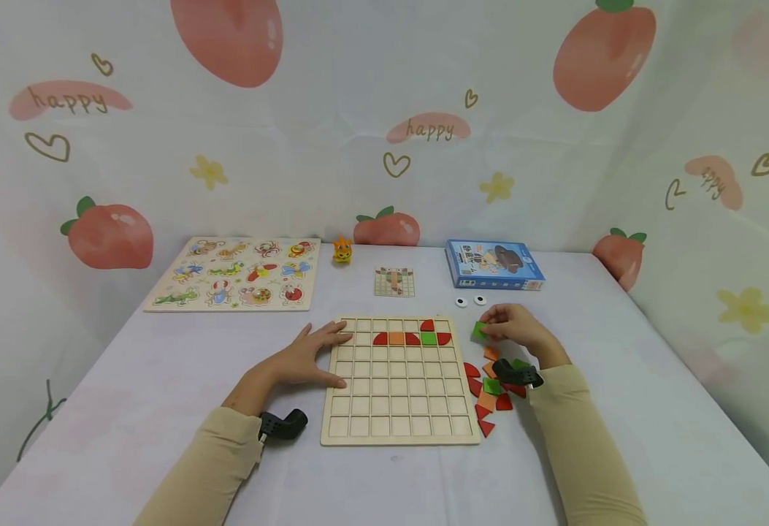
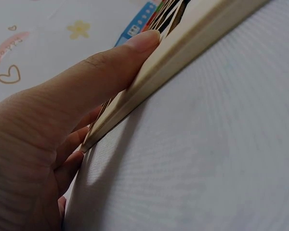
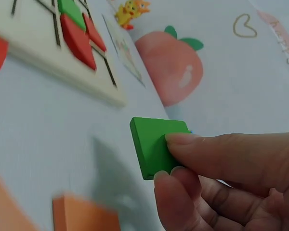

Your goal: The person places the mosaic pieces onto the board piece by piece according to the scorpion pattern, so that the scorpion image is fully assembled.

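A green square tile (image 3: 151, 144) is pinched between thumb and fingers of my right hand (image 1: 515, 329), raised above the table just off the board's upper right corner. The wooden grid board (image 1: 361, 405) lies flat in the middle. Red quarter-round pieces (image 1: 427, 325), an orange square (image 1: 396, 338) and a green square (image 1: 429, 338) sit in cells of its top two rows. My left hand (image 1: 305, 356) rests spread on the board's left edge. In the left wrist view its thumb (image 2: 111, 67) lies on the rim.
Loose red, orange and green pieces (image 1: 487, 402) lie right of the board, partly under the right wrist. Two white-and-black eye pieces (image 1: 461, 302) are above them. Behind stand a pattern card (image 1: 394, 282), blue box (image 1: 494, 264), small figurine (image 1: 342, 250) and insect puzzle board (image 1: 233, 274).
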A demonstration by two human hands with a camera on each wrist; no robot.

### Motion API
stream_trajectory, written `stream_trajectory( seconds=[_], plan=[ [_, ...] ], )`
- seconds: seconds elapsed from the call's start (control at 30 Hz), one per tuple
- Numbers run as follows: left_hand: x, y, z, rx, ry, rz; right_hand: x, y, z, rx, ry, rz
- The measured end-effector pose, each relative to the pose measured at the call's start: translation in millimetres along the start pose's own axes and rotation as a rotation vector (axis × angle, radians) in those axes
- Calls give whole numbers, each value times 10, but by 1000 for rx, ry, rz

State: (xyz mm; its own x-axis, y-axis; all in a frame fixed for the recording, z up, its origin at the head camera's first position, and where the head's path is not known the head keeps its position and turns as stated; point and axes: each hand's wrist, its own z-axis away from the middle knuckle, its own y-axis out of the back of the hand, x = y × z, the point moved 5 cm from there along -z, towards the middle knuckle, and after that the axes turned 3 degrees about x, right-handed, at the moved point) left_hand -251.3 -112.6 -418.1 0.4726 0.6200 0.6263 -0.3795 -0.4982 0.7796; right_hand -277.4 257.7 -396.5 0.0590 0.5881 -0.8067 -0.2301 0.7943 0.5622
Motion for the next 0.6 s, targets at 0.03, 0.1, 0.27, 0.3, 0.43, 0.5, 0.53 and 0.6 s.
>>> stream_trajectory(
  seconds=[0.03,0.1,0.27,0.3,0.43,0.5,0.53,0.6],
  plan=[
    [1,2,0,-1,-2,2,-24,-19,-15,-1,1,-11],
    [4,5,1,-3,-5,6,-75,-60,-46,-7,12,-36],
    [-6,-2,0,-5,-4,10,-197,-185,-120,-29,39,-107],
    [-10,-4,-1,-5,-3,9,-222,-212,-135,-35,44,-117],
    [-11,-6,-6,-1,-5,1,-309,-334,-199,-63,58,-142],
    [-11,-4,-7,1,-6,-1,-366,-400,-227,-80,71,-150],
    [-8,-3,-8,1,-6,-1,-397,-435,-238,-91,78,-153],
    [-8,-2,-9,1,-8,2,-454,-509,-268,-106,88,-158]
  ],
)
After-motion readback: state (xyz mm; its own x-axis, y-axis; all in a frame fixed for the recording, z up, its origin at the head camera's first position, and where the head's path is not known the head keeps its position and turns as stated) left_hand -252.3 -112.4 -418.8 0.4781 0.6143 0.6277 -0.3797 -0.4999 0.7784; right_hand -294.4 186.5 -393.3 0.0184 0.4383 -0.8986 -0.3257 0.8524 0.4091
